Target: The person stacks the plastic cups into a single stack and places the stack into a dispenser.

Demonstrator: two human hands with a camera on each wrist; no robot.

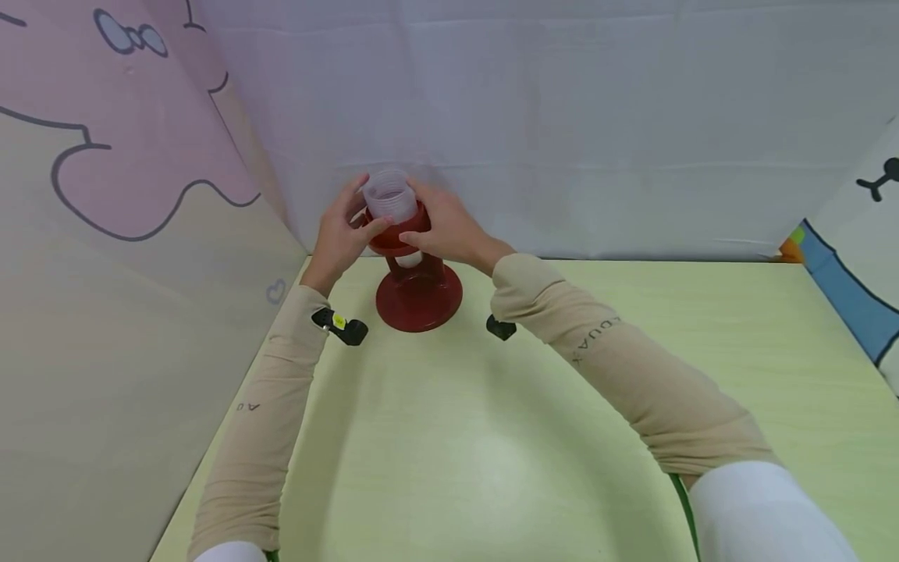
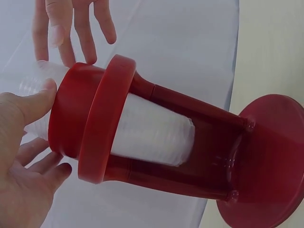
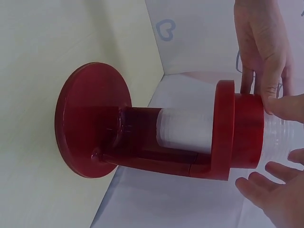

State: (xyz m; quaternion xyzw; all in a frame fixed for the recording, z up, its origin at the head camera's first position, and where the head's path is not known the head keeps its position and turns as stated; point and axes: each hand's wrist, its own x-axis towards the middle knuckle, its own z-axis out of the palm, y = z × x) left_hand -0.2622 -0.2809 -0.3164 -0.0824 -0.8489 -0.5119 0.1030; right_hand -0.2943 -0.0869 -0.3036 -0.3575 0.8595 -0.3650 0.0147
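Observation:
A stack of clear plastic cups (image 1: 389, 197) sits in the collar of a red cup holder (image 1: 420, 304), its top standing above the collar. Below the collar, the lower end of the stack (image 2: 154, 133) shows between the holder's red posts. My left hand (image 1: 340, 240) curls round the stack's left side, its thumb (image 2: 40, 100) at the front by the collar's upper edge. On the other side is my right hand (image 1: 449, 226), fingers spread loosely behind the cups and thumb in front of the collar. In the right wrist view the right fingertips (image 3: 254, 187) stand apart from the collar.
The holder's round base stands on a pale green table (image 1: 435, 437), near its back left corner. A white cloth wall (image 1: 562, 133) rises close behind it. To the left is a printed panel (image 1: 140, 312). Wrist cameras (image 1: 344, 326) hang beneath the sleeves.

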